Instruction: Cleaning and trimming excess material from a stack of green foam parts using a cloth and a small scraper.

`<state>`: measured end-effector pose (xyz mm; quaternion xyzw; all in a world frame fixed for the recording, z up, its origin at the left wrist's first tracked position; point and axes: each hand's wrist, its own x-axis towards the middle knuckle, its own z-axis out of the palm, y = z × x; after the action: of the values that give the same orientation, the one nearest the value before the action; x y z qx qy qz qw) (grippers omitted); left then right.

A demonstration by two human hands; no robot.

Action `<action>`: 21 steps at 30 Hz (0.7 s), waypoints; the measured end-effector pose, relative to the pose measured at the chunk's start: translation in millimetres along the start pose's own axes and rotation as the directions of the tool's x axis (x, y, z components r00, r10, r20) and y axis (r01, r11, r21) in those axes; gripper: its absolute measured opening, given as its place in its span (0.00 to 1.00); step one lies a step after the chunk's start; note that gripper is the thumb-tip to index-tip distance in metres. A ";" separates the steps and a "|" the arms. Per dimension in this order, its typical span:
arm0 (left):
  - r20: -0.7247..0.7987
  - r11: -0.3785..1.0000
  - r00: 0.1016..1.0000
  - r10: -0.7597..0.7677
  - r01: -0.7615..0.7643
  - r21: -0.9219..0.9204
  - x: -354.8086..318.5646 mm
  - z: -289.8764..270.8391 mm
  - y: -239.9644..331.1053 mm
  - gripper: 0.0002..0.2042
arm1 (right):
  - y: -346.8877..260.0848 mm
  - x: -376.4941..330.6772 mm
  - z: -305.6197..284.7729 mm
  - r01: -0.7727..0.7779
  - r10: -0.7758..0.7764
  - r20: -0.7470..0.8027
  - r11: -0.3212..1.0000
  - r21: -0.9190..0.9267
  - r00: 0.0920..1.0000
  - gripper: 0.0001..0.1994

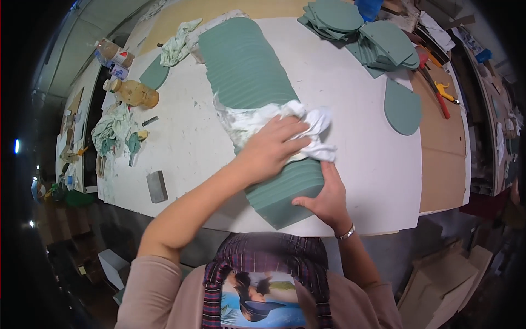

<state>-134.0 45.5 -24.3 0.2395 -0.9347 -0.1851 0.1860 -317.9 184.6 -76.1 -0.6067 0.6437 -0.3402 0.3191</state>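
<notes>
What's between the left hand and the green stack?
A bunched white cloth, pressed under the left hand onto the green stack; head view.

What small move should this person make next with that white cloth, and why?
Perhaps slide the white cloth toward the far end of the row of green pieces: the left hand presses it across the row's middle, the far stretch lies uncovered, and the right hand braces the near end.
</notes>
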 end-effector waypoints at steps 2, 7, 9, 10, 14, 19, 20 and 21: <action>-0.016 0.999 1.000 -0.003 0.002 -0.055 -43.7 -16.9 -9.2 0.16 | -2.5 2.6 -4.3 0.041 -0.038 -0.047 0.998 0.055 0.998 0.58; -0.049 0.925 0.927 -0.373 0.367 -0.100 -111.2 -83.8 -22.9 0.16 | -5.9 1.5 -5.8 -0.013 0.014 -0.043 1.000 0.017 0.999 0.59; -0.091 0.969 0.966 -0.240 0.233 -0.079 -74.9 -80.9 -16.0 0.14 | -8.1 1.4 -5.2 -0.006 0.006 -0.039 1.000 0.019 0.999 0.58; -0.081 0.988 0.987 -0.142 0.137 -0.066 -52.1 -70.5 -8.5 0.15 | -10.1 2.1 -4.9 -0.011 0.012 -0.032 1.000 0.029 0.999 0.58; -0.044 0.999 0.998 0.035 -0.035 -0.010 -12.9 -16.1 11.2 0.14 | -9.9 4.5 -2.0 -0.022 0.022 0.027 1.000 0.006 0.999 0.57; -0.183 0.925 0.918 -0.352 0.313 -0.215 -110.8 -29.5 -34.6 0.15 | 4.2 -10.9 0.8 -0.058 0.072 -0.116 0.991 0.120 0.991 0.55; -0.221 0.832 0.820 -0.528 0.449 -0.325 -131.4 -32.3 -43.2 0.14 | 9.2 -14.3 5.2 -0.030 0.055 -0.169 0.988 0.150 0.984 0.55; -0.221 0.830 0.817 -0.533 0.455 -0.323 -139.4 -33.0 -49.7 0.14 | 13.6 -17.2 7.7 -0.029 0.055 -0.164 0.988 0.154 0.985 0.55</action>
<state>12.9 68.5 -53.6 0.4749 -0.7680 -0.3072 0.3006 -318.2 201.8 -91.7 -0.5363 0.6535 -0.4308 0.3158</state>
